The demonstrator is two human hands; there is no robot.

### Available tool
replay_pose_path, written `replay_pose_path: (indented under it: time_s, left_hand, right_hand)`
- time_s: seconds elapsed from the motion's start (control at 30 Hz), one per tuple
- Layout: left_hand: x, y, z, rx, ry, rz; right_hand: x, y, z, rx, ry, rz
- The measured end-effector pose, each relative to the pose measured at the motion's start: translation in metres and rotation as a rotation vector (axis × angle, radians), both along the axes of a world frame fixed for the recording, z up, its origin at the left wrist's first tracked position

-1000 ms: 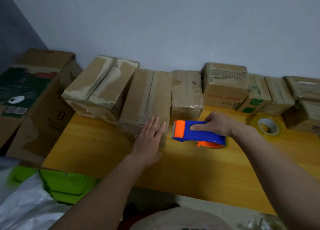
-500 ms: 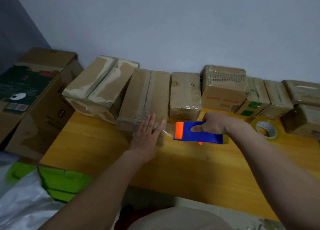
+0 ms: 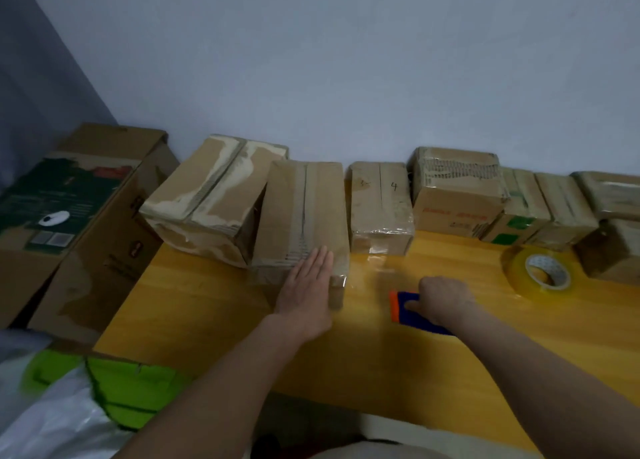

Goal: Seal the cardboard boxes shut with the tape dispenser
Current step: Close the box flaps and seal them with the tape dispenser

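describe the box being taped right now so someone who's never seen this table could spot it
Start at the yellow wooden table with cardboard boxes lined up along the wall. The box being taped is second from the left in that row, long and narrow. Unlike its neighbours, it has the left hand pressed flat on its near end.

A handwritten "4" stands on top of the small box, beyond and right of the left hand's fingers; a fainter mark beside it may be a "3". Red print on the next box is too blurred to read.
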State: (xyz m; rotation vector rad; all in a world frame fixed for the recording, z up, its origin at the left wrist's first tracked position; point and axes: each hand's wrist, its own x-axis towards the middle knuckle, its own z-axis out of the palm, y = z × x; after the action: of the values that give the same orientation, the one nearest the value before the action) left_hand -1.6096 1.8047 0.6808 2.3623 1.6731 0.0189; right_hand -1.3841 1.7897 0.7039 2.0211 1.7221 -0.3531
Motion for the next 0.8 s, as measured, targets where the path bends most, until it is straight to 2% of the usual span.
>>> replay_pose_path:
  time_s: [0.1,0.2,0.37,0.5,0.57,0.67,0.73,0.8]
  left_hand:
    - [0.002,0.002,0.003,-0.052,0.002,-0.050]
    - [0.003,0.007,0.014,-0.115,-0.036,-0.124]
    - [-0.020,0.020,0.027,-0.162,-0.256,-0.138]
    - [-0.052,0.037,0.022,-0.050,-0.018,-0.165]
    - [-0.067,0.046,0.016,-0.019,0.077,-0.211]
    - [-0.079,0.053,0.010,0.011,0.106,-0.269]
    - [-0.082,0.052,0.006,0.017,0.086,-0.296]
    - [-0.088,0.051,0.004,0.025,0.057,-0.311]
  right_hand:
    - [0.010,-0.010,-0.024,0.103,0.136,-0.158]
    - [0.002,-0.016,-0.047,0.165,0.144,-0.219]
    - [-0.009,-0.038,-0.085,0.041,0.112,-0.256]
    - [-0.010,-0.046,-0.084,0.031,0.202,-0.365]
    - [-0.023,-0.039,-0.064,0.309,0.204,-0.430]
    - [-0.064,-0.014,-0.024,0.860,0.458,-0.349]
    - [-0.093,0.009,-0.006,0.963,0.637,-0.306]
    - [-0.116,0.033,0.001,0.909,0.815,-0.369]
